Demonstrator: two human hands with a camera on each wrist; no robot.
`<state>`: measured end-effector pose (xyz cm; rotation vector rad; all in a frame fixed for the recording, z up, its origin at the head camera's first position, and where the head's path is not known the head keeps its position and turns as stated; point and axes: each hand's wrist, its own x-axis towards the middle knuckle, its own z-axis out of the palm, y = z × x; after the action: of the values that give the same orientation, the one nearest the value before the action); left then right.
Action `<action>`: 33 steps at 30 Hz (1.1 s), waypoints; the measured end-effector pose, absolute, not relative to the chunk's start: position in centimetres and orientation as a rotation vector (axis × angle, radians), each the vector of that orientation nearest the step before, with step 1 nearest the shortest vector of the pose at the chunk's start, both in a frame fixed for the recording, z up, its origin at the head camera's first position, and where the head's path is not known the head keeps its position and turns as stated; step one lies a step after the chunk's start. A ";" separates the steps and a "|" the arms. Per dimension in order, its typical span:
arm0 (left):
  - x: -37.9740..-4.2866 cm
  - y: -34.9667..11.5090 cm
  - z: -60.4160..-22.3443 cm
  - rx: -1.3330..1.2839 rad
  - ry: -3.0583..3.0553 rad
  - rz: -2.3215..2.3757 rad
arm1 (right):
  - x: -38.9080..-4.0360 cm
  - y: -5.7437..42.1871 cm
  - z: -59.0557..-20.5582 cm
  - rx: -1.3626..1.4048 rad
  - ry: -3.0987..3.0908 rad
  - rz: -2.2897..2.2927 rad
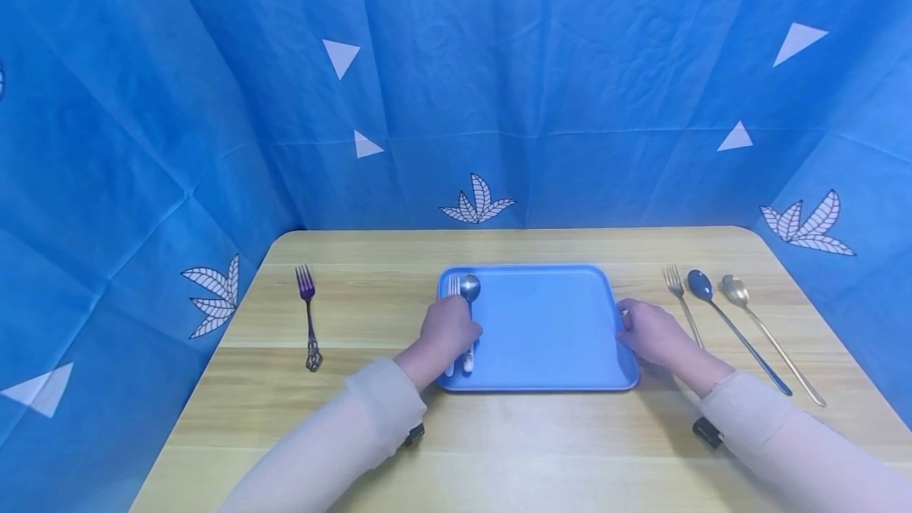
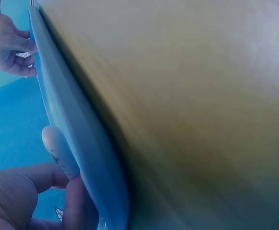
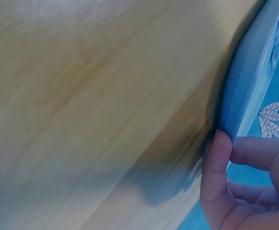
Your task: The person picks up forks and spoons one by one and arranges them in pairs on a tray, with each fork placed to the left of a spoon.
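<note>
A blue tray (image 1: pixel 541 327) lies on the wooden table. Inside it at the left, a fork (image 1: pixel 454 286) and a spoon (image 1: pixel 469 288) with a pale patterned handle (image 2: pixel 60 151) lie side by side. My left hand (image 1: pixel 447 331) reaches over the tray's left edge and covers the middle of both. In the left wrist view its thumb and fingers meet at the spoon's handle, just inside the rim; I cannot tell whether it also grips the fork. At the tray's right edge, my right hand (image 1: pixel 651 331) pinches the rim between thumb and finger, as the right wrist view shows.
A purple fork (image 1: pixel 309 311) lies on the table at the left. At the right, beside my right forearm, lie a gold fork (image 1: pixel 680 295), a dark blue spoon (image 1: pixel 734 327) and a gold spoon (image 1: pixel 769 335). A blue curtain (image 1: pixel 606 85) hangs around the table.
</note>
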<state>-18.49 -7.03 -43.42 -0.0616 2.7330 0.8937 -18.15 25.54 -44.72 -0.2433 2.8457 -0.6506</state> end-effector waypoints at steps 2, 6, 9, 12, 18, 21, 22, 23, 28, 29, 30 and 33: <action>-18.4 -6.9 -43.6 -0.052 2.747 0.889 | -18.1 25.6 -44.7 -0.248 2.849 -0.652; -18.4 -6.7 -44.0 0.001 2.813 0.810 | -18.2 25.6 -44.8 -0.248 2.849 -0.654; -18.5 -6.6 -44.4 0.058 2.877 0.720 | -18.2 25.6 -44.8 -0.242 2.848 -0.651; -18.6 -6.5 -44.6 0.093 2.914 0.662 | -18.1 25.5 -44.8 -0.235 2.846 -0.649; -18.5 -6.3 -44.4 0.096 2.922 0.650 | -18.1 25.4 -44.6 -0.233 2.845 -0.651; -18.5 -6.2 -44.3 0.085 2.917 0.639 | -18.1 25.4 -44.5 -0.236 2.848 -0.652; -18.5 -6.2 -44.3 0.083 2.916 0.637 | -18.1 25.5 -44.5 -0.237 2.848 -0.652; -18.5 -6.2 -44.3 0.083 2.916 0.634 | -18.1 25.5 -44.6 -0.237 2.849 -0.652; -18.5 -6.1 -44.3 0.094 2.924 0.620 | -18.1 25.5 -44.6 -0.239 2.853 -0.648; -18.5 -6.1 -44.3 0.097 2.926 0.618 | -18.1 25.5 -44.6 -0.240 2.854 -0.647; -18.5 -6.1 -44.3 0.103 2.931 0.618 | -18.1 25.5 -44.6 -0.241 2.854 -0.646; -18.5 -6.1 -44.4 0.116 2.942 0.612 | -18.1 25.5 -44.6 -0.244 2.857 -0.644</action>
<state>-18.50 -6.08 -44.42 0.1156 2.9424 0.6118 -18.13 25.48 -44.65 -0.2440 2.8573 -0.6438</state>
